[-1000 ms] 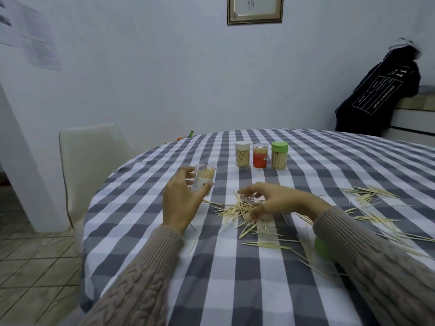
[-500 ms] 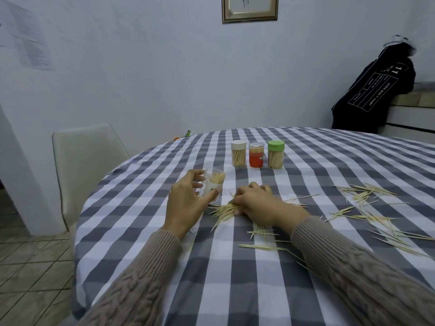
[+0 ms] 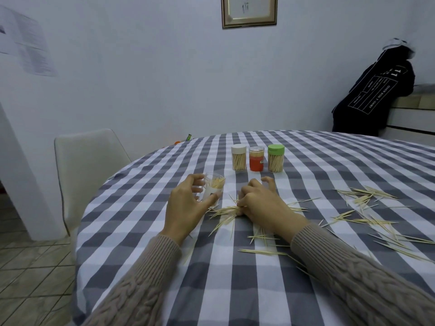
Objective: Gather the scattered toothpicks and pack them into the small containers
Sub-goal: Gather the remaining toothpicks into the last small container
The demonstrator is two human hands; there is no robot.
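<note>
There is a single wide-angle view, worn on the person's head, looking forward and down across the checked tabletop (image 3: 235, 290) toward the wall (image 3: 164, 78) at 12 o'clock. It sits close above both forearms, which enter from the bottom edge at 6 o'clock. A chair (image 3: 87, 161) stands at 10 o'clock.

The right hand (image 3: 260, 203) covers part of the toothpick bundle (image 3: 224, 211) beneath it. The picture frame (image 3: 249, 11) is cut off by the top edge, its writing unreadable. Wall papers (image 3: 26, 47) are blurred.
</note>
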